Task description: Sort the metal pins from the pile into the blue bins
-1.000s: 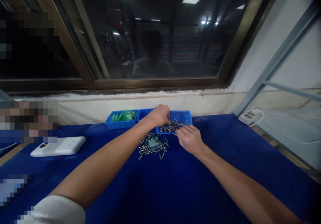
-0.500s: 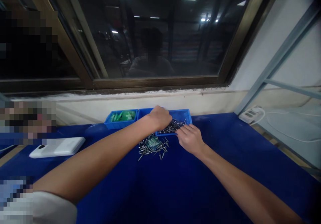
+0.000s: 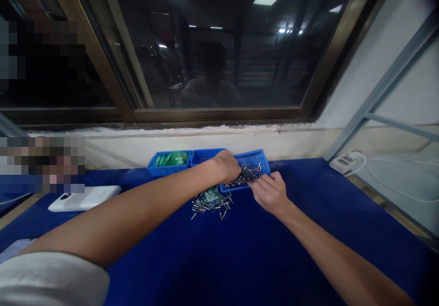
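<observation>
A blue plastic bin (image 3: 234,189) with many pop rivets (image 3: 247,174) in it sits slightly askew between my hands. My right hand (image 3: 270,191) is closed on its front right corner. At its left side my left hand (image 3: 227,166) is closed over the rim, fingertips hidden behind the hand. In front of the bin, on the blue table top, lies a loose pile of rivets (image 3: 224,205) with a small clear greenish packet (image 3: 211,197) among them.
Left of the held bin stand another blue bin (image 3: 207,152), partly covered by my left arm, and a blue bin (image 3: 151,170) with green packets. A white device (image 3: 87,198) lies at the left. A power strip (image 3: 345,160) sits by the metal frame at the right.
The bin of rivets has shifted slightly to the right and turned a little, with both hands moving along with it. The loose pile has stayed on the table.
</observation>
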Demonstrator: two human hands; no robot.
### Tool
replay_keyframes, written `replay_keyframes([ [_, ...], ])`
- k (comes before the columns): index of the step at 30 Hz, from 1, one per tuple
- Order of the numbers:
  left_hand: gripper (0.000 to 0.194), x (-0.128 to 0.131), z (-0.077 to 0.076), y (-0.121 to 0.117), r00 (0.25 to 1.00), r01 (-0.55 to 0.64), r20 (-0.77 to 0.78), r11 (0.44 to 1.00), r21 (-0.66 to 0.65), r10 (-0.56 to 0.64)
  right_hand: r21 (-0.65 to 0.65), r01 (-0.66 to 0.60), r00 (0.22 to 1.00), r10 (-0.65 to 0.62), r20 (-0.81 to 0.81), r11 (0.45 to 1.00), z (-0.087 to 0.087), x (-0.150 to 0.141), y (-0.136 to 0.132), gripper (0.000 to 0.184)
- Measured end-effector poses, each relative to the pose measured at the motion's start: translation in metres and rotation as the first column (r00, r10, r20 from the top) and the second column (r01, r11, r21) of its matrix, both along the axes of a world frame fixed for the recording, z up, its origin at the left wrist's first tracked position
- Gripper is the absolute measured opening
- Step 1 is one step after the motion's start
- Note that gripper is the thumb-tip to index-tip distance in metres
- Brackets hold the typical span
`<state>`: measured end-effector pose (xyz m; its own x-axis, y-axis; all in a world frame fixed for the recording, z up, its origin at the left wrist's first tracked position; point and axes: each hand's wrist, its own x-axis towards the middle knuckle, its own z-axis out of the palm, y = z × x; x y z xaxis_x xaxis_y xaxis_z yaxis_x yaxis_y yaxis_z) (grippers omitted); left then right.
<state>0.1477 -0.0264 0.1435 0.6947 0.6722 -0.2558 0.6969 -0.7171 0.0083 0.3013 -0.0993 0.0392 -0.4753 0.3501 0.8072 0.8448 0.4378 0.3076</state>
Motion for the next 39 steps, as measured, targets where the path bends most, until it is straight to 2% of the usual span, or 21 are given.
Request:
replay_keyframes([
  [3,0.021,0.000,0.002,-0.001,0.989,0.077,-0.131,0.997,0.025,-0.073,-0.011,0.008,1.000,-0.008,-0.012,1.000,0.001,0.001,-0.001,0.011],
  [7,0.020,0.000,0.002,0.002,0.978,0.154,-0.155,0.986,0.069,-0.142,-0.026,0.016,1.000,-0.017,-0.018,1.000,-0.001,0.003,-0.001,0.009],
  [10,0.022,0.000,0.004,0.003,0.951,0.224,-0.240,0.969,0.100,-0.195,-0.024,0.014,1.000,-0.015,-0.026,1.000,-0.001,0.004,-0.002,0.010],
  [15,0.025,-0.003,0.010,0.003,0.899,0.342,-0.321,0.935,0.088,-0.299,-0.026,0.017,1.000,-0.017,-0.025,1.000,0.002,0.006,-0.003,0.012],
  [20,0.023,-0.010,0.012,0.008,0.903,0.366,-0.256,0.930,0.036,-0.346,-0.047,0.022,0.999,-0.024,-0.027,0.999,0.003,0.009,-0.002,0.011],
  [25,0.021,-0.013,0.003,0.023,0.917,0.371,-0.157,0.928,-0.001,-0.367,-0.057,0.023,0.999,-0.025,-0.039,0.998,0.003,0.012,-0.001,0.013],
  [33,0.023,-0.020,-0.010,0.028,0.872,0.489,-0.060,0.861,0.136,-0.486,-0.059,0.037,0.998,-0.040,-0.053,0.998,-0.001,0.016,0.000,0.011],
  [37,0.027,-0.029,-0.011,0.031,0.845,0.494,0.122,0.848,0.192,-0.520,-0.056,0.060,0.995,-0.064,-0.071,0.997,0.003,0.017,-0.001,0.012],
  [39,0.027,-0.037,-0.007,0.034,0.823,0.452,0.276,0.867,0.211,-0.496,-0.048,0.069,0.994,-0.073,-0.076,0.996,0.005,0.019,-0.001,0.013],
])
